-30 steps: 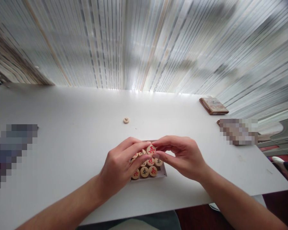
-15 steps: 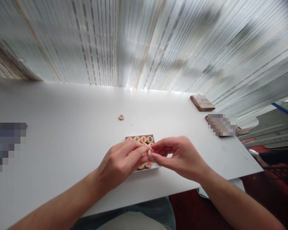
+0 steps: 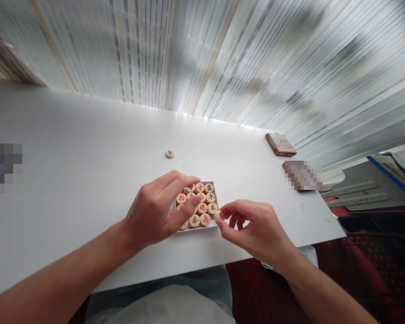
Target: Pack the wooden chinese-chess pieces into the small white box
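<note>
Between thumb and fingers, my right hand [image 3: 251,225] pinches a round wooden Chinese chess piece [image 3: 219,216] with a red character, at the lower right corner of a shallow box [image 3: 217,191]. Rows of chess pieces [image 3: 202,208] with red or black characters lie in that box. My left hand [image 3: 165,202] reaches over the box's left part, thumb and fingers apart, and hides some pieces there. Nothing shows in its grasp; whether it touches the pieces is unclear. Beyond the box, a single chess piece [image 3: 169,154] with a black character lies on the white table [image 3: 121,148].
A brown box [image 3: 281,144] lies near the table's far right edge, with a blurred-out brownish item [image 3: 300,175] just in front of it. A striped curtain [image 3: 175,58] hangs along the back. A grey metal chair part [image 3: 364,184] stands off the right side.
My hands have come apart. The right one has drawn the red chess piece to the box's lower right corner. My left hand has opened and shifted left. The camera view has tilted slightly.
</note>
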The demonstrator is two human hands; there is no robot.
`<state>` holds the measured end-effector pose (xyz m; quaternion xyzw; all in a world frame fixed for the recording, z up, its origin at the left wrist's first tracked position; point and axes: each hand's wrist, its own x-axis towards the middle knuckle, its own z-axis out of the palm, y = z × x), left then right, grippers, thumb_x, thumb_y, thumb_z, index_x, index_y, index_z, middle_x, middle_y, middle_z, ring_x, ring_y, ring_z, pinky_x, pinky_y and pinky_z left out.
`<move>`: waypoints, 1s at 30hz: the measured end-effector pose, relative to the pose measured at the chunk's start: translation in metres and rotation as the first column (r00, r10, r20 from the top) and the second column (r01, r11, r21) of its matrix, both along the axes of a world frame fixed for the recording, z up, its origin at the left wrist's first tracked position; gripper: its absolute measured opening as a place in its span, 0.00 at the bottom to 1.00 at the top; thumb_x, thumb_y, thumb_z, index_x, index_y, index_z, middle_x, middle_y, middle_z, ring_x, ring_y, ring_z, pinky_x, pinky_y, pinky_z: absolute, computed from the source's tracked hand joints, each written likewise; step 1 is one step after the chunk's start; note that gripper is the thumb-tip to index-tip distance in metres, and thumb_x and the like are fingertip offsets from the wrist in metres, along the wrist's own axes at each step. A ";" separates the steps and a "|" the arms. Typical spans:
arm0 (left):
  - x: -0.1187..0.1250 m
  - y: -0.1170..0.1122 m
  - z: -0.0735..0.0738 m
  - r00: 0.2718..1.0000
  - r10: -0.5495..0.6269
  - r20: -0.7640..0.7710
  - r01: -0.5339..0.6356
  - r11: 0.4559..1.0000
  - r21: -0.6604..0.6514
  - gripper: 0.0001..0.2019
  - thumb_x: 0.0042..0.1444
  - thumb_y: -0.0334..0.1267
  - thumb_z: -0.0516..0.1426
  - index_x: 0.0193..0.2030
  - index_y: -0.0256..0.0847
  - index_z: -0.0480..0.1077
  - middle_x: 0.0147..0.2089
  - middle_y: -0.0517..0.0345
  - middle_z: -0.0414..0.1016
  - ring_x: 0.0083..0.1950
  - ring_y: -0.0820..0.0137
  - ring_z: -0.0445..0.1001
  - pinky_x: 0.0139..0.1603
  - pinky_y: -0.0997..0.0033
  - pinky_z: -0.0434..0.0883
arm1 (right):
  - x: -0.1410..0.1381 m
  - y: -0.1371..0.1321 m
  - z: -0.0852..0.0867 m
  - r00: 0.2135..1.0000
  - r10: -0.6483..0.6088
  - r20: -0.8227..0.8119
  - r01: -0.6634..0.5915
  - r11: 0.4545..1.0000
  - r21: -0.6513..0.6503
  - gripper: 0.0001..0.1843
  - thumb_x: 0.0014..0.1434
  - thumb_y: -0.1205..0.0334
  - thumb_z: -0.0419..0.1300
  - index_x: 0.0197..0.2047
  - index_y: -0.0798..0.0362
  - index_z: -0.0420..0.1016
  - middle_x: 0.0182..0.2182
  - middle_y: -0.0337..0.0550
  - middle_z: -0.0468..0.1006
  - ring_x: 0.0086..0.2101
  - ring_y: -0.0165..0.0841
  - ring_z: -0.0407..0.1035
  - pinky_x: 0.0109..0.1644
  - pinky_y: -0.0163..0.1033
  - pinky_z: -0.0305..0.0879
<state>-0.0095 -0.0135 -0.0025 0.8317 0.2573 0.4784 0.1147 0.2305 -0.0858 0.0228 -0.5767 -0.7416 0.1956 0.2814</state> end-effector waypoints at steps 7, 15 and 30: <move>0.002 -0.002 -0.003 1.000 -0.005 -0.015 0.004 0.998 -0.064 0.09 0.72 0.32 0.59 0.50 0.32 0.80 0.43 0.47 0.85 0.42 0.64 0.85 0.42 0.67 0.79 | -0.002 -0.010 -0.023 0.987 0.000 0.163 -0.029 0.984 0.174 0.03 0.62 0.66 0.66 0.35 0.53 0.81 0.27 0.37 0.80 0.21 0.26 0.70 0.28 0.33 0.66; 0.000 -0.001 -0.005 0.999 0.012 -0.034 -0.014 0.998 -0.061 0.08 0.71 0.31 0.58 0.50 0.34 0.80 0.42 0.49 0.85 0.40 0.65 0.84 0.41 0.67 0.79 | -0.003 -0.011 -0.027 0.938 -0.022 0.345 -0.043 0.983 0.180 0.08 0.65 0.63 0.63 0.34 0.54 0.81 0.26 0.39 0.79 0.20 0.29 0.67 0.28 0.37 0.62; 0.000 0.001 -0.004 0.999 0.011 -0.038 -0.014 0.997 -0.073 0.08 0.71 0.30 0.58 0.50 0.33 0.79 0.43 0.50 0.86 0.43 0.66 0.84 0.44 0.68 0.78 | -0.002 -0.019 -0.018 0.917 0.034 0.396 -0.106 0.981 0.162 0.13 0.73 0.61 0.61 0.41 0.55 0.87 0.26 0.40 0.78 0.22 0.32 0.70 0.32 0.41 0.61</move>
